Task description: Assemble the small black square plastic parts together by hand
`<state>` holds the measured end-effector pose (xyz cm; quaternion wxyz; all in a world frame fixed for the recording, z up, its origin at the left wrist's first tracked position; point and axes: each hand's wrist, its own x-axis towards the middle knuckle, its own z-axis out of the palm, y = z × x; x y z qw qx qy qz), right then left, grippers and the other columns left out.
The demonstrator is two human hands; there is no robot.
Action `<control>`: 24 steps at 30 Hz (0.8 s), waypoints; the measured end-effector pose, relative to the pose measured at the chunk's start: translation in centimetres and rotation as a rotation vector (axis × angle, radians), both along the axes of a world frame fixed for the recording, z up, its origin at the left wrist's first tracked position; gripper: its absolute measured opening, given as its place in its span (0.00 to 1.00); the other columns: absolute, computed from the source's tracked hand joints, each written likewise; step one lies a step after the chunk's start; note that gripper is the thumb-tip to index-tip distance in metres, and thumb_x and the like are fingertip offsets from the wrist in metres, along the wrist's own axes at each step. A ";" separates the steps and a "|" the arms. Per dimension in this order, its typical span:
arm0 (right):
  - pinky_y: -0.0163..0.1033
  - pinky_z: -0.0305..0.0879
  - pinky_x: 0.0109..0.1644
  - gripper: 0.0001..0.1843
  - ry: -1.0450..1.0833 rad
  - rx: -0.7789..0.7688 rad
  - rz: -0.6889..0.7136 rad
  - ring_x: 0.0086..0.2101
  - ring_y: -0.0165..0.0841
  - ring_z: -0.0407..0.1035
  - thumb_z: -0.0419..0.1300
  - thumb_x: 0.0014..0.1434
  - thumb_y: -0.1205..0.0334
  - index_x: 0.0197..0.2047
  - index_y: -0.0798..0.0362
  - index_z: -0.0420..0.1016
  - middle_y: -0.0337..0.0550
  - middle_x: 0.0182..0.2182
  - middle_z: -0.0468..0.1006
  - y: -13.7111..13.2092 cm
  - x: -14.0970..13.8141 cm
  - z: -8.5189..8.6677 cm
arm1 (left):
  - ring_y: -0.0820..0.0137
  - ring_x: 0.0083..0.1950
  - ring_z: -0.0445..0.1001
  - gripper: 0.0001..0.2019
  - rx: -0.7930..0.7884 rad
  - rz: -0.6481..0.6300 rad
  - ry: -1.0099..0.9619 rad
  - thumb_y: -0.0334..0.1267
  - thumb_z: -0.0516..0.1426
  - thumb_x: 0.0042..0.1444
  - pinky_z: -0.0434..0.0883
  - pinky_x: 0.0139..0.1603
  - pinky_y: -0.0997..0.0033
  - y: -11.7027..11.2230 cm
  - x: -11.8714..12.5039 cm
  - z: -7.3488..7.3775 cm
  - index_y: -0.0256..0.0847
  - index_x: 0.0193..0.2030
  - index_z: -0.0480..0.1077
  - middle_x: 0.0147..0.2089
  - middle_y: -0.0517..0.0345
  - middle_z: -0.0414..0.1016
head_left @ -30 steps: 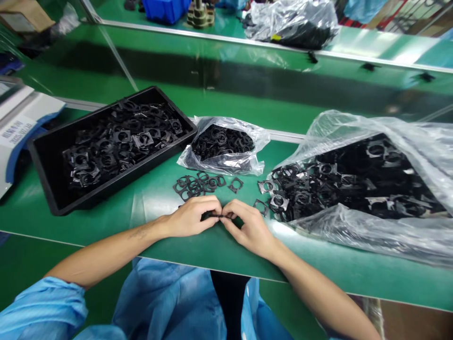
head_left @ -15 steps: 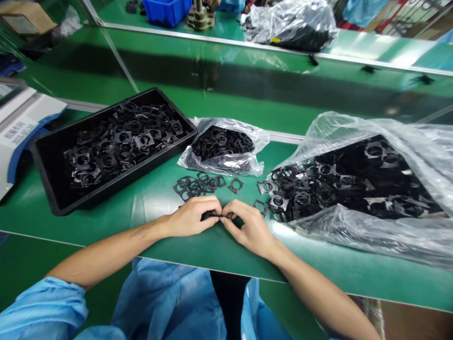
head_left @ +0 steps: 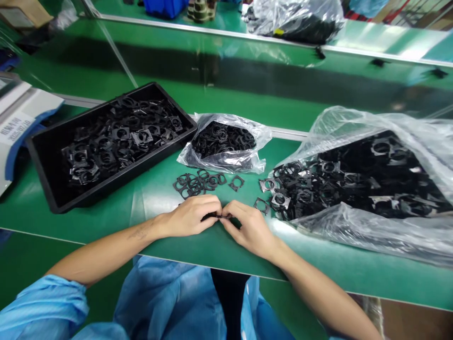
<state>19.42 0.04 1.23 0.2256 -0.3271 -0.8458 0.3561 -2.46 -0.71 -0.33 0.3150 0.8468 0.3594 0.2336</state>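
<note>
Over the front of the green table, my left hand (head_left: 194, 215) and my right hand (head_left: 249, 225) meet fingertip to fingertip. Both pinch a thin black plastic part (head_left: 209, 216), seen edge-on and mostly covered by the fingers. Just beyond my hands lies a loose pile of thin black rings (head_left: 194, 183), with a single black ring (head_left: 236, 182) to its right. To the right of my right hand, square black frames with round holes (head_left: 281, 200) spill from a large clear plastic bag (head_left: 339, 231).
A black tray (head_left: 116, 191) of square frames stands at the left, by a white and blue device (head_left: 26, 115). A small clear bag (head_left: 226, 163) of black rings sits behind the loose pile. Along the back, a raised shelf (head_left: 219, 29) carries another bag (head_left: 293, 19).
My hands keep nearly the same place and grip, with the black part turned slightly between the fingertips. The view has shifted a little, so the background sits slightly higher.
</note>
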 end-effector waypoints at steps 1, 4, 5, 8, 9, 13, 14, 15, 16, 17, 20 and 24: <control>0.37 0.69 0.39 0.05 -0.006 0.009 0.003 0.34 0.34 0.73 0.57 0.66 0.70 0.39 0.50 0.70 0.41 0.33 0.77 0.0 0.0 0.0 | 0.67 0.41 0.75 0.05 0.012 -0.006 0.014 0.31 0.53 0.66 0.72 0.43 0.69 0.0 0.0 0.0 0.39 0.39 0.69 0.39 0.53 0.75; 0.37 0.69 0.39 0.05 -0.013 0.023 0.005 0.34 0.34 0.73 0.57 0.66 0.70 0.39 0.50 0.71 0.42 0.34 0.78 -0.1 0.0 -0.1 | 0.67 0.41 0.75 0.06 0.024 -0.017 0.042 0.31 0.53 0.67 0.72 0.44 0.69 0.0 -0.1 0.0 0.38 0.40 0.70 0.40 0.53 0.75; 0.37 0.69 0.39 0.05 -0.013 0.023 0.004 0.34 0.34 0.74 0.58 0.66 0.70 0.39 0.50 0.71 0.42 0.34 0.78 -0.1 0.0 -0.2 | 0.66 0.42 0.75 0.06 0.024 -0.019 0.046 0.31 0.53 0.67 0.72 0.44 0.69 0.0 -0.1 0.0 0.38 0.40 0.70 0.40 0.52 0.75; 0.37 0.70 0.39 0.05 0.003 0.011 0.004 0.34 0.34 0.74 0.58 0.66 0.70 0.39 0.50 0.71 0.42 0.34 0.78 -0.1 -0.1 -0.2 | 0.66 0.41 0.75 0.06 0.020 -0.015 0.034 0.31 0.53 0.66 0.72 0.44 0.68 0.0 -0.1 0.0 0.38 0.39 0.70 0.40 0.52 0.76; 0.37 0.70 0.39 0.05 0.017 -0.001 0.003 0.34 0.34 0.74 0.58 0.66 0.70 0.39 0.50 0.71 0.42 0.34 0.78 -0.1 -0.1 -0.1 | 0.66 0.41 0.75 0.06 0.016 -0.012 0.017 0.31 0.53 0.66 0.73 0.43 0.68 0.0 -0.1 0.0 0.38 0.39 0.70 0.39 0.52 0.76; 0.37 0.70 0.38 0.05 0.109 -0.061 -0.039 0.33 0.33 0.72 0.58 0.67 0.68 0.38 0.50 0.70 0.41 0.32 0.76 0.0 -0.1 0.3 | 0.68 0.40 0.76 0.05 -0.032 0.018 -0.106 0.32 0.54 0.66 0.73 0.43 0.70 -0.1 0.1 0.3 0.39 0.40 0.70 0.39 0.53 0.76; 0.37 0.71 0.38 0.05 0.132 -0.074 -0.057 0.33 0.33 0.72 0.59 0.67 0.67 0.38 0.50 0.70 0.41 0.31 0.76 0.0 -0.1 0.4 | 0.68 0.40 0.76 0.04 -0.041 0.028 -0.142 0.32 0.54 0.66 0.73 0.44 0.70 -0.1 0.2 0.4 0.39 0.41 0.71 0.39 0.53 0.76; 0.37 0.71 0.38 0.04 0.153 -0.083 -0.072 0.32 0.33 0.72 0.59 0.67 0.67 0.38 0.50 0.70 0.40 0.31 0.76 0.1 -0.1 0.5 | 0.69 0.41 0.76 0.04 -0.045 0.037 -0.174 0.32 0.55 0.66 0.74 0.44 0.70 -0.1 0.2 0.4 0.39 0.41 0.71 0.40 0.53 0.76; 0.37 0.71 0.38 0.04 0.171 -0.091 -0.085 0.32 0.33 0.72 0.59 0.67 0.66 0.38 0.50 0.70 0.40 0.31 0.76 0.1 -0.1 0.5 | 0.69 0.41 0.76 0.03 -0.043 0.045 -0.202 0.32 0.55 0.66 0.74 0.44 0.70 -0.1 0.2 0.4 0.39 0.42 0.71 0.40 0.53 0.76; 0.37 0.71 0.37 0.04 0.184 -0.096 -0.093 0.32 0.32 0.71 0.59 0.67 0.66 0.38 0.50 0.70 0.40 0.31 0.76 0.1 -0.2 0.6 | 0.69 0.41 0.76 0.03 -0.037 0.051 -0.222 0.32 0.55 0.66 0.74 0.45 0.70 -0.1 0.3 0.4 0.39 0.42 0.71 0.40 0.53 0.77; 0.37 0.71 0.37 0.05 0.209 -0.099 -0.105 0.31 0.32 0.70 0.60 0.67 0.66 0.37 0.51 0.70 0.40 0.30 0.76 0.1 -0.2 0.5 | 0.69 0.42 0.76 0.03 -0.010 0.064 -0.263 0.32 0.56 0.65 0.74 0.46 0.70 -0.2 0.4 0.3 0.39 0.43 0.71 0.41 0.52 0.77; 0.36 0.70 0.36 0.05 0.219 -0.094 -0.113 0.30 0.31 0.70 0.60 0.67 0.66 0.37 0.51 0.71 0.39 0.30 0.75 0.1 -0.2 0.5 | 0.68 0.42 0.76 0.03 0.004 0.089 -0.281 0.32 0.56 0.65 0.75 0.46 0.69 -0.2 0.5 0.2 0.39 0.44 0.71 0.41 0.52 0.77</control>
